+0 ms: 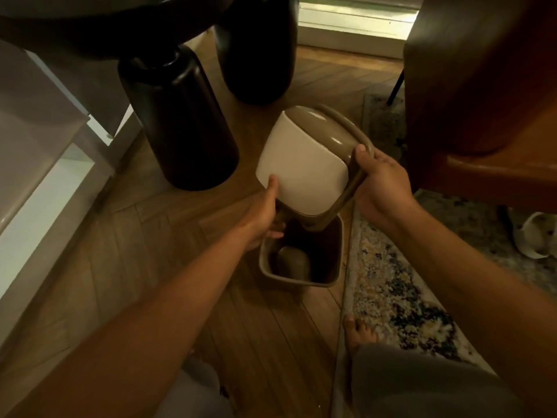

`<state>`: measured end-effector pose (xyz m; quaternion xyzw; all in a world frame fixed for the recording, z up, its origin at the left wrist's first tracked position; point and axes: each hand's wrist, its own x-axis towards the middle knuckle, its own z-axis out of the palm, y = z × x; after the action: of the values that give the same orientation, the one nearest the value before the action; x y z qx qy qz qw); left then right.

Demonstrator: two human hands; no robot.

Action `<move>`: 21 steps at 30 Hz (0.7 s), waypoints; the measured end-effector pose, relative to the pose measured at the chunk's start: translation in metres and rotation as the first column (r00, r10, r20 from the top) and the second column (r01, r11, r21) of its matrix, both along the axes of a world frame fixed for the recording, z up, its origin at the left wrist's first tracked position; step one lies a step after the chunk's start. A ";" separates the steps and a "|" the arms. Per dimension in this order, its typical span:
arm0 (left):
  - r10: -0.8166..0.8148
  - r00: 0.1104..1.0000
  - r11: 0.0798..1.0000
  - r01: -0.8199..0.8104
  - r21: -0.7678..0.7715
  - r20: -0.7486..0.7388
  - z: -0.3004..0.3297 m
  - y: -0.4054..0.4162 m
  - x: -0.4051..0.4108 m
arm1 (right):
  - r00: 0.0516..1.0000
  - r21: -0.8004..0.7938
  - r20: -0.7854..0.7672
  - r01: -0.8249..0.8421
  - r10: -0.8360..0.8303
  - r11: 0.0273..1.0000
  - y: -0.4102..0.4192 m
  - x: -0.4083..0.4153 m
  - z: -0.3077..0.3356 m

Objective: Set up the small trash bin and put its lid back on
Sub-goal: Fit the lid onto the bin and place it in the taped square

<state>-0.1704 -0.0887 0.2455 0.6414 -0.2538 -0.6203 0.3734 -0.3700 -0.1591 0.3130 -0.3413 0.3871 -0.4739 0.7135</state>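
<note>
A small brown trash bin [334,267] stands upright and open on the wooden floor, next to a rug's edge. Just above its far rim I hold the lid [304,164], tilted up on edge. The lid has a brown frame and a cream swing flap that faces me. My left hand [265,215] grips the lid's lower left edge, thumb on the flap. My right hand [382,179] grips the brown frame on the right side. The lid's lower corner hangs over the bin's opening; whether it touches the rim I cannot tell.
Two thick black table legs [177,122] stand just left and behind the lid. A white cabinet [45,164] is at left, a brown chair [482,86] at right. A patterned rug [398,285] lies right of the bin, with my bare foot [358,330] on its edge.
</note>
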 end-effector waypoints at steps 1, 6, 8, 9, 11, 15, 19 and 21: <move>0.019 0.998 0.999 -0.021 -0.025 -0.056 -0.001 -0.002 -0.001 | 0.999 0.056 0.039 0.032 -0.034 0.998 -0.001 -0.001 -0.003; 0.136 0.985 0.970 -0.155 -0.186 -0.111 -0.006 -0.009 0.000 | 0.997 0.162 0.001 0.074 -0.075 0.984 -0.009 -0.011 -0.021; 0.157 0.987 0.959 -0.162 -0.233 -0.041 -0.009 -0.011 0.005 | 0.995 0.146 -0.086 0.061 -0.049 0.987 -0.012 -0.015 -0.031; 0.161 0.987 0.957 -0.159 -0.242 -0.011 -0.012 -0.012 0.008 | 0.992 0.145 -0.124 0.055 -0.037 0.988 -0.013 -0.016 -0.036; 0.165 0.985 0.960 -0.149 -0.235 0.049 -0.018 -0.012 0.014 | 0.980 0.160 -0.201 0.050 -0.018 0.986 -0.015 -0.018 -0.048; 0.148 0.975 0.973 -0.113 -0.203 0.167 -0.038 -0.009 0.026 | 0.914 0.163 -0.405 0.030 0.039 0.986 -0.014 -0.020 -0.075; 0.072 0.968 0.987 -0.034 -0.158 0.241 -0.061 -0.004 0.037 | 0.704 0.037 -0.704 -0.097 0.095 0.995 -0.008 -0.028 -0.106; 0.043 0.963 0.989 -0.004 -0.146 0.266 -0.069 -0.002 0.038 | 0.604 0.004 -0.791 -0.155 0.098 0.988 -0.004 -0.033 -0.115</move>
<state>-0.1326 -0.0905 0.1764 0.6938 -0.3387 -0.5032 0.3882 -0.4030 -0.1628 0.1982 -0.5643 0.6201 -0.2364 0.4910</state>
